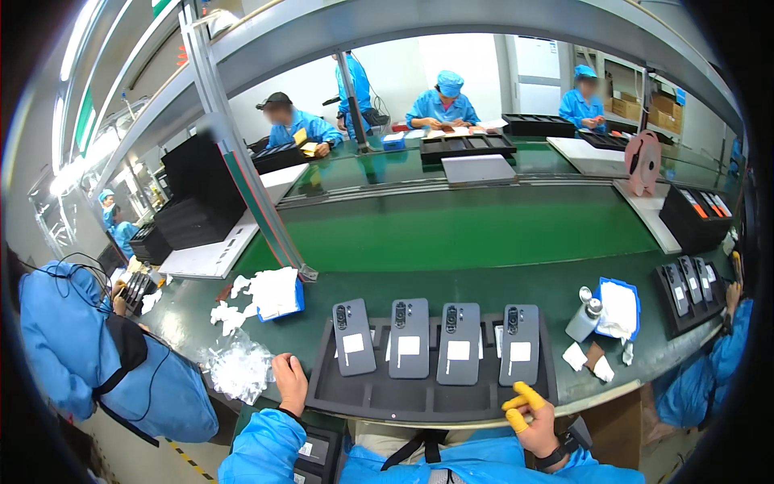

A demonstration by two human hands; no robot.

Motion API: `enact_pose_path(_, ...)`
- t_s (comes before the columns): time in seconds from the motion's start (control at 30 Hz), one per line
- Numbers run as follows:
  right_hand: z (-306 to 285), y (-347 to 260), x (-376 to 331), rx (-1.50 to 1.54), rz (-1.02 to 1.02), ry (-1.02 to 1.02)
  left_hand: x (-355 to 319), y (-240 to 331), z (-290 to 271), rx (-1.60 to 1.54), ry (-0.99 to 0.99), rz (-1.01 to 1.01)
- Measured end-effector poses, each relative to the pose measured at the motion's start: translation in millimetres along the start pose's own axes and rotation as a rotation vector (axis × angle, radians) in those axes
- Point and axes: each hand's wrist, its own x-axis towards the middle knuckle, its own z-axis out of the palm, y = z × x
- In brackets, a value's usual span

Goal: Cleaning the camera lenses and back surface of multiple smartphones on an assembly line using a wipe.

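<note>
A black compartment tray [411,408] lies at the bench's front edge, with several dark grey smartphones on it, backs up, each bearing a white label. My left hand [290,384] rests beside the tray's left end, fingers loosely bent, nothing visible in them. A heap of clear plastic film [240,368] lies just left of it. My right hand [534,418], yellow cots on its thumb and fingers, hovers at the tray's front right corner. Its fingers are apart and empty, close below the rightmost smartphone [519,345]. Whether a fingertip touches that phone cannot be made out.
A blue box of white wipes [278,294] stands behind the plastic; another blue box [619,310] stands right, beside a metal bottle [584,319]. Used wipes lie near both. A green conveyor [451,226] runs beyond. Co-workers sit at both sides and opposite; a metal post [254,202] rises left.
</note>
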Motion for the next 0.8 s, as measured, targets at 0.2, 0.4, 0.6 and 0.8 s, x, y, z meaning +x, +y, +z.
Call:
enact_pose_path(0.2,9.6,10.2,15.1,-0.447,-0.205,0.061,2.3,-1.1,6.3,0.028,0.036,-0.015)
enact_pose_path(0.4,12.1,-12.7,22.3,-0.581,-0.194,-0.004,6.2,8.3,3.7,0.073,0.077,-0.106)
enact_pose_path(0.6,15.3,-32.8,31.1,-0.594,-0.263,-0.047,7.9,11.4,2.8,0.064,0.108,-0.101)
enact_pose_path(0.8,12.2,-32.0,38.0,-0.501,-0.144,-0.118,7.9,15.9,0.3,0.055,0.098,-0.17)
